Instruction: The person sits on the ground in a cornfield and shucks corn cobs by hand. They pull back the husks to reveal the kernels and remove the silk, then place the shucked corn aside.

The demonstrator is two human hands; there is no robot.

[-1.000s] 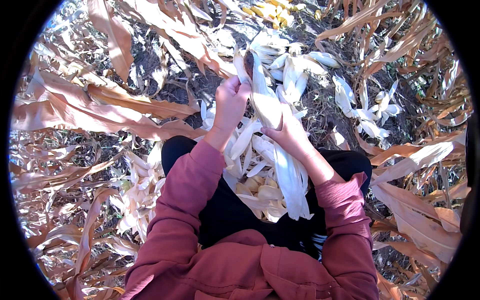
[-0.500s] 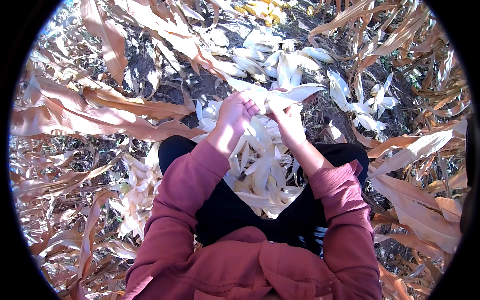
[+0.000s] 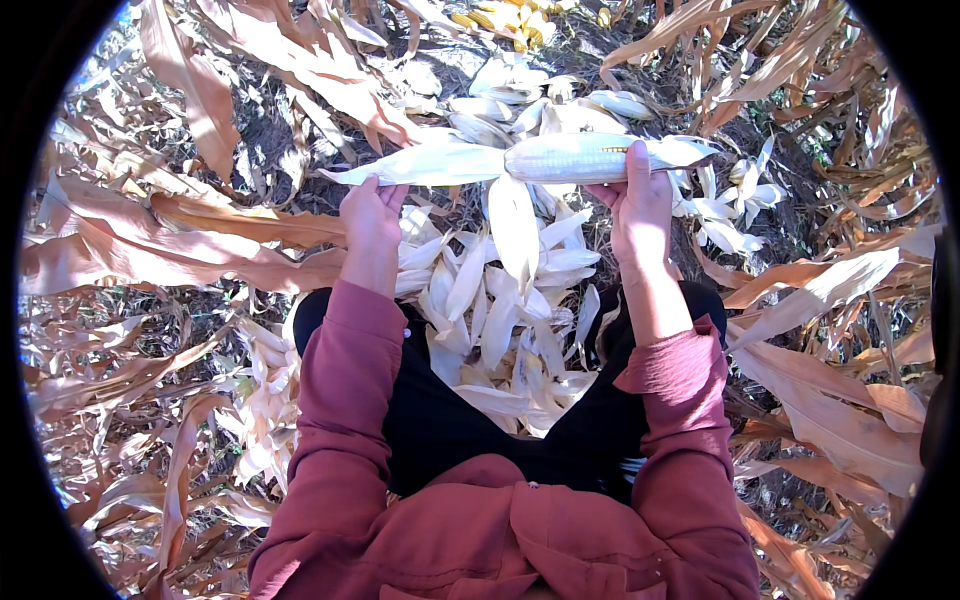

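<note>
Here, pale corn cob point(image 3: 575, 157) lies horizontal, upper centre of frame. Right hand point(image 3: 640, 205) fingers wrapped round the cob; left hand point(image 3: 372, 212) pinching peeled husk point(image 3: 425, 165) stretched leftward. Loose husk pile point(image 3: 500, 300) below; dry leaves point(image 3: 190, 240) all round.

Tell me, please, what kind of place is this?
Probably a harvested corn field outdoors: dry brown stalks and leaves cover the ground, pale husks lie piled, and the hands hold a corn ear.
</note>
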